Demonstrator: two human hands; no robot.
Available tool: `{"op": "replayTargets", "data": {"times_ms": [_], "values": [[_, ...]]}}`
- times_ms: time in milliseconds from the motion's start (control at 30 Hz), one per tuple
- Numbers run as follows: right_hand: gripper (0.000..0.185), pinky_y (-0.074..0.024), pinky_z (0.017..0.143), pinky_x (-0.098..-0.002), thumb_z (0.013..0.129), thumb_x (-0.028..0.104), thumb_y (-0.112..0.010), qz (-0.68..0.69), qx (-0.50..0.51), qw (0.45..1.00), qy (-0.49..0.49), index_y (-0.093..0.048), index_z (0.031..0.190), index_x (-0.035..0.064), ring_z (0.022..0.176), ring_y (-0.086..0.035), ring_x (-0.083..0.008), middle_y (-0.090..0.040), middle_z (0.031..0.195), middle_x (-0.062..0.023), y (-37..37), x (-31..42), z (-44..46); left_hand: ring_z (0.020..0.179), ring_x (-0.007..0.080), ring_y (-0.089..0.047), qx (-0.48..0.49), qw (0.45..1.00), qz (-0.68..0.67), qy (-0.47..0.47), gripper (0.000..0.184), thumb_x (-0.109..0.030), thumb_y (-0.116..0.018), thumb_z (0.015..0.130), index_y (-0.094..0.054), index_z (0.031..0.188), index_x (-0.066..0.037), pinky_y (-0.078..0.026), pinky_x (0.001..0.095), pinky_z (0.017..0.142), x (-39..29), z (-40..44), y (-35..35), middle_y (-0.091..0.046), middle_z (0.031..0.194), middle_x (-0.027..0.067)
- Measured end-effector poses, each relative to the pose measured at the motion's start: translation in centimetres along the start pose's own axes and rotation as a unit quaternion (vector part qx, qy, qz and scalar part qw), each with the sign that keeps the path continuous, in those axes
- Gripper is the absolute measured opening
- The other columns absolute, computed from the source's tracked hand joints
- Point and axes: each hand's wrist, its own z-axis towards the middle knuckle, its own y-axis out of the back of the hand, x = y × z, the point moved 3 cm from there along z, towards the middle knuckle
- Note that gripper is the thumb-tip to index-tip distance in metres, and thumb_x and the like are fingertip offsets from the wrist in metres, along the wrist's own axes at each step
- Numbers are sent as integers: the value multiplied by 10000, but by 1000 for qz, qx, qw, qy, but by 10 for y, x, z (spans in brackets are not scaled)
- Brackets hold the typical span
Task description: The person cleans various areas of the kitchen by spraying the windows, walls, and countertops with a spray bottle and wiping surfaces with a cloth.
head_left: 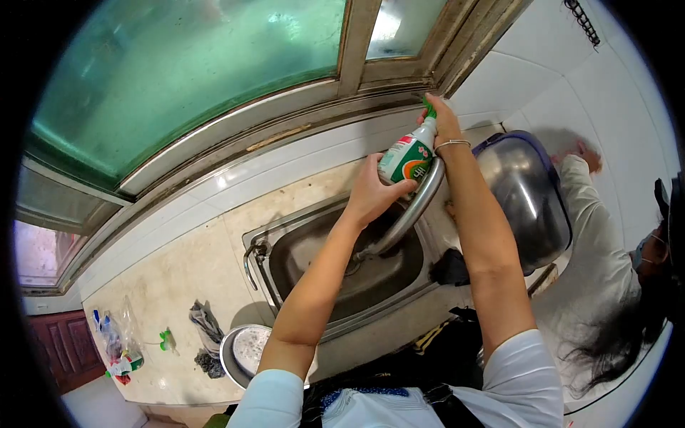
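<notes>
A white bottle (pixel 407 162) with a green and orange label and a green top is held tilted above the sink (pixel 307 250). My left hand (pixel 374 191) grips its lower end. Around the green top at its upper end are the fingers of my right hand (pixel 444 120). Just below the bottle, a thick metal pipe (pixel 410 214) curves down into the basin. A faucet (pixel 250 267) stands at the sink's left edge.
A metal basin (pixel 517 192) leans at the right, beside another person (pixel 599 250) with an arm against the wall. On the counter (pixel 164 285) lie a bowl of suds (pixel 250 347), a dark cloth (pixel 205 328), a green nozzle (pixel 167 340) and plastic-wrapped items (pixel 118 346).
</notes>
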Motion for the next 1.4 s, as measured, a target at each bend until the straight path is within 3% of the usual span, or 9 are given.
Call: {"op": "replayTargets", "data": {"times_ms": [100,300,467,567,667,733,933,1133,1400], "values": [[309,-469,475,-350,834,331,-715,-17,14,999,-48,-537,905,88,527,-569,-216,-550,646,-67,1,-5,0,965,211,-580,1,997,-64,46,763,-378,-806,668,-467,1210,40,-474,322,843,-2,-3,-2,-576,1088,163],[403,-506,532,-294,825,452,-709,-50,61,995,-57,-562,882,81,578,-585,-160,-626,745,-75,-30,10,-22,991,166,-585,3,982,-177,64,702,-328,-758,779,-396,1283,0,-500,302,833,-6,-11,-6,-557,1136,117],[472,-466,527,-281,840,528,-640,-64,17,995,80,-578,846,60,597,-585,-143,-643,706,-86,-62,77,-47,1013,167,-582,17,985,-172,-10,676,-262,-758,781,-392,1293,-16,-480,302,880,-45,2,-2,-561,1140,97],[402,-431,505,-268,849,439,-650,-77,17,969,235,-611,784,44,578,-587,-138,-620,652,-68,-80,127,-68,1048,167,-558,-53,989,-72,-121,722,-203,-776,750,-382,1324,-14,-478,304,871,-62,15,-2,-544,1170,106],[323,-438,508,-278,870,377,-659,-22,-4,973,228,-606,836,60,575,-598,-140,-594,676,-37,-76,148,-71,1067,232,-524,-44,988,-73,-125,816,-267,-787,713,-360,1352,8,-471,325,847,-91,18,1,-467,1216,177],[318,-425,473,-278,841,341,-681,8,-26,964,265,-608,738,49,514,-570,-151,-611,607,-78,-74,165,-81,1040,231,-526,-42,988,-75,-131,811,-264,-793,714,-372,1352,7,-475,317,817,-100,25,0,-460,1208,173],[419,-451,481,-250,867,476,-636,-100,18,948,301,-604,828,60,545,-543,-112,-651,763,-87,-89,242,-121,1036,170,-573,49,974,-138,-170,660,-242,-744,828,-398,1347,-28,-477,306,884,-158,12,-13,-556,1166,99],[378,-446,414,-257,852,402,-683,-98,-2,922,375,-605,905,36,471,-516,-101,-608,706,-65,-103,328,-148,1042,169,-577,24,975,-111,-190,477,-174,-665,898,-453,1301,-32,-483,297,877,-159,-31,2,-549,1177,95],[385,-437,409,-285,811,343,-717,-123,-36,867,482,-602,811,-24,454,-527,-134,-575,628,-78,-114,410,-183,978,143,-613,41,995,-62,-70,268,-111,-604,926,-543,1172,-24,-477,267,857,-152,-114,52,-604,1128,54]]}}
